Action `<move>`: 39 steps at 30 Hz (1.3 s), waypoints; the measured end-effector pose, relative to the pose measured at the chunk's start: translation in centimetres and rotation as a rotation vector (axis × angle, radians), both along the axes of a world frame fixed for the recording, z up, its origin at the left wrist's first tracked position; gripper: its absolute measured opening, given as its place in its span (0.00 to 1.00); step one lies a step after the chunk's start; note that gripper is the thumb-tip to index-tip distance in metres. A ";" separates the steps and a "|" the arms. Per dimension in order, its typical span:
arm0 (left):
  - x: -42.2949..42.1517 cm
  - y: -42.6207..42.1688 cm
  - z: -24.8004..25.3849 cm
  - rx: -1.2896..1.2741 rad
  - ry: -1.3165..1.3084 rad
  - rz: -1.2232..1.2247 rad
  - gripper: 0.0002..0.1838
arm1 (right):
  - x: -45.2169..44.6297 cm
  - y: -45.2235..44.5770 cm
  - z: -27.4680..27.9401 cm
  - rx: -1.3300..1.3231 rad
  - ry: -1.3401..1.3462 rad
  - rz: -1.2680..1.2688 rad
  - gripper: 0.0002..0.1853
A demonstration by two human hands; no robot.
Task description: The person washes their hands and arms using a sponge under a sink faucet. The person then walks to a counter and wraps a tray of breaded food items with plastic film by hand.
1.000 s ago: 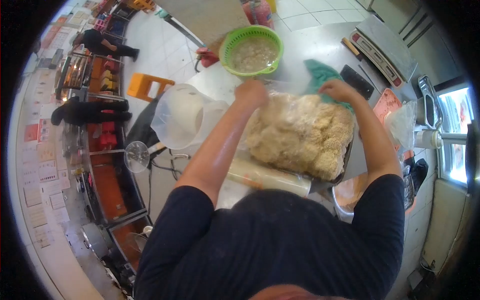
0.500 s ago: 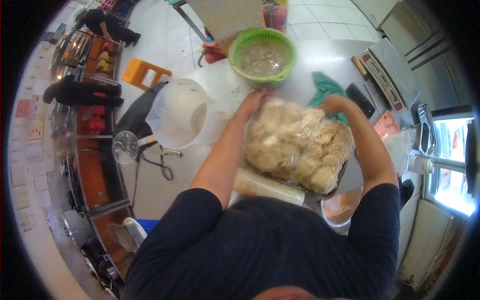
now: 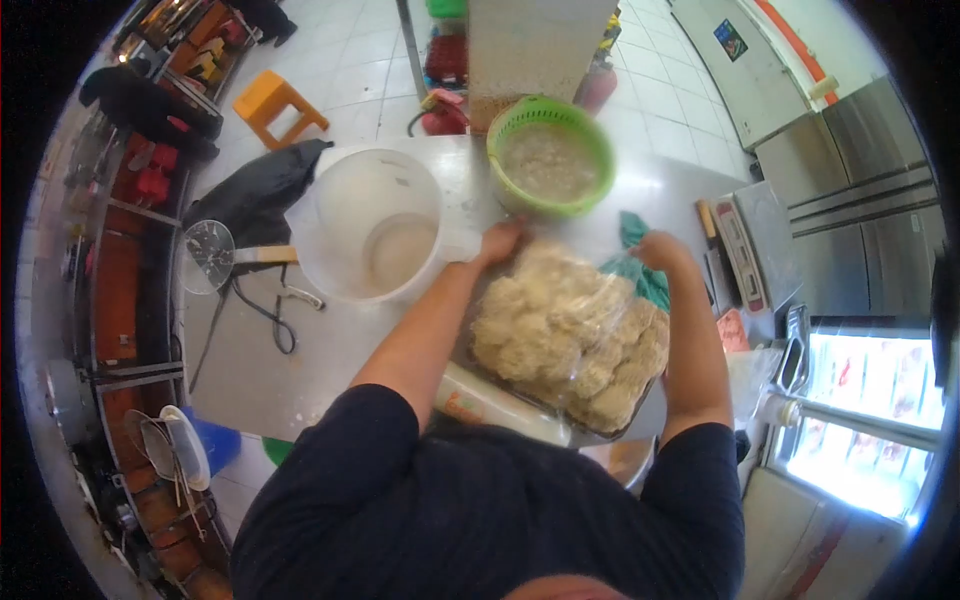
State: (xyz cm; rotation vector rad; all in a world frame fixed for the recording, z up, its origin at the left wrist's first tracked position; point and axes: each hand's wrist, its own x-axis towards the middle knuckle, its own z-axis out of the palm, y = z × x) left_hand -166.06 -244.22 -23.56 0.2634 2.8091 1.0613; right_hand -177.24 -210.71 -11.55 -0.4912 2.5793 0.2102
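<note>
A tray piled with pale, crumb-coated pieces (image 3: 560, 330) stands on the metal table, partly under clear plastic film. My left hand (image 3: 503, 242) is at the tray's far left corner, its fingers bent; what they hold is too small to make out. My right hand (image 3: 655, 252) is by the far right corner, fingers pinched at the film's edge or the green cloth (image 3: 640, 278) beside it; I cannot tell which. A roll of film (image 3: 500, 405) lies along the tray's near side, close to my body.
Beyond the tray stands a green basin (image 3: 550, 165) of cloudy liquid. A translucent bucket (image 3: 375, 225) is on the left, with a strainer (image 3: 225, 256) and scissors-like tool beside it. A scale (image 3: 750, 250) stands at right. A metal bowl (image 3: 620, 460) is near my right arm.
The view has turned and shifted, so the table's things appear lower and further left. Both my hands remain at the tray's far side, and the film still covers part of the pieces.
</note>
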 end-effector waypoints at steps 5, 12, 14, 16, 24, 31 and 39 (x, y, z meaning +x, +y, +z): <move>-0.6 0.5 2.5 0.181 -0.174 0.071 0.19 | 1.9 0.1 -0.2 -0.195 -0.359 -0.154 0.25; -3.0 1.5 -3.3 0.170 -0.019 -0.070 0.33 | 2.7 1.9 -1.7 0.046 -0.502 -0.230 0.26; -3.5 1.5 -3.2 0.163 -0.035 -0.042 0.33 | 3.2 2.4 -1.2 0.123 -0.472 -0.167 0.24; -3.1 1.6 -1.6 0.155 -0.050 -0.017 0.33 | 3.4 3.4 -0.8 0.100 -0.442 -0.123 0.23; 0.8 -0.5 -3.5 0.248 -0.150 0.404 0.23 | 4.5 10.8 0.2 -0.529 0.011 -0.358 0.20; 12.9 -3.3 4.5 0.334 -0.397 0.354 0.31 | 12.6 18.5 -3.7 -0.507 0.087 -0.528 0.19; 20.2 -4.1 7.3 0.518 -0.548 0.357 0.27 | 24.1 21.5 -10.0 -0.659 0.223 -0.716 0.19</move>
